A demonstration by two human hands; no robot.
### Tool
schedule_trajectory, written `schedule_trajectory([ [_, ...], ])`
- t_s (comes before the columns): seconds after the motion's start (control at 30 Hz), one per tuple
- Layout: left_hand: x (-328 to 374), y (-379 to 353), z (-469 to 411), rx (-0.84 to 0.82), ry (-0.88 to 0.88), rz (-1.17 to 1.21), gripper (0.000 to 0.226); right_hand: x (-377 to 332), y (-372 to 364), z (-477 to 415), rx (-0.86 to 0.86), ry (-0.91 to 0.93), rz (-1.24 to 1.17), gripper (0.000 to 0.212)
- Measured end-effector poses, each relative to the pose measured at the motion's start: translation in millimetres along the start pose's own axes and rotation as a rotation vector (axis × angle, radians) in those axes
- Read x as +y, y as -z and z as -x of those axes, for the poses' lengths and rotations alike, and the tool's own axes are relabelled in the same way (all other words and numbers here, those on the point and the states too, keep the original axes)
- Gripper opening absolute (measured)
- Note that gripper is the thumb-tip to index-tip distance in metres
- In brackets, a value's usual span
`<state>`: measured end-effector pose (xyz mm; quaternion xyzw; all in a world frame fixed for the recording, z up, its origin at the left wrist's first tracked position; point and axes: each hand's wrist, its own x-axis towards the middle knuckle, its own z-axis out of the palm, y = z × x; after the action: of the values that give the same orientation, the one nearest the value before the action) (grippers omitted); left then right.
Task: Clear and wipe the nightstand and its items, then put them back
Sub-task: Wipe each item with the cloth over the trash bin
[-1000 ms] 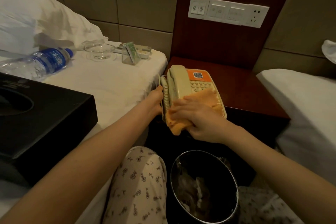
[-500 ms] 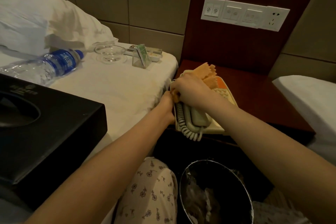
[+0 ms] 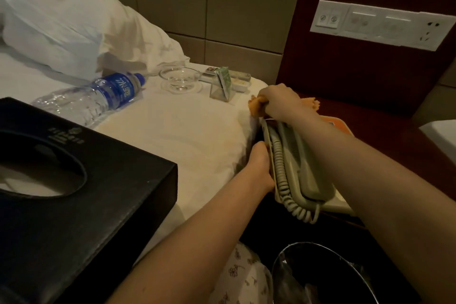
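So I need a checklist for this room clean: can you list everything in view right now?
telephone: 1, beige with orange label, on the nightstand's left edge
nightstand: 1, dark reddish wood, right of the bed
cloth: 1, orange, at the telephone's far end
water bottle: 1, clear with blue label, lying on the bed
tissue box: 1, black, on the bed, near left
glass dish: 1, clear, far side of the bed
card stand: 1, clear with green card, right of the dish
pillow: 1, white, far left
bed: 1, white sheet, left
switch panel: 1, white, on the wall
waste bin: 1, black, bottom of view
left hand: grips the telephone's side
right hand: grips the cloth
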<state>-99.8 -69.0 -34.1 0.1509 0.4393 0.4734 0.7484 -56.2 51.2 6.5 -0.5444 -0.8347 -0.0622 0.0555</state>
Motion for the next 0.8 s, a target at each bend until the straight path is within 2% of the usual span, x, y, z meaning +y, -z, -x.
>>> schedule_trajectory([
  [0.13, 0.8, 2.7, -1.8, 0.036, 0.034, 0.076, 0.044, -4.7, 5.0, 5.5, -0.232, 0.157, 0.091, 0.027],
  [0.3, -1.8, 4.7, -8.0, 0.096, 0.135, 0.113, 0.063, -10.8, 15.2, 21.1, -0.356, 0.259, 0.205, 0.016],
  [0.43, -2.7, 6.2, -13.6, 0.094, 0.147, 0.084, 0.071, -7.2, 10.8, 37.6, -0.332, 0.349, 0.281, 0.010],
  [0.7, 0.0, 12.1, -22.5, 0.190, 0.044, 0.008, 0.044, -8.3, 16.3, 78.2, -0.281, 0.507, 0.287, 0.022],
  [0.8, -0.1, 15.1, -20.6, 0.221, 0.000, -0.059, 0.043, -7.4, 19.2, 95.5, -0.279, 0.545, 0.248, 0.022],
])
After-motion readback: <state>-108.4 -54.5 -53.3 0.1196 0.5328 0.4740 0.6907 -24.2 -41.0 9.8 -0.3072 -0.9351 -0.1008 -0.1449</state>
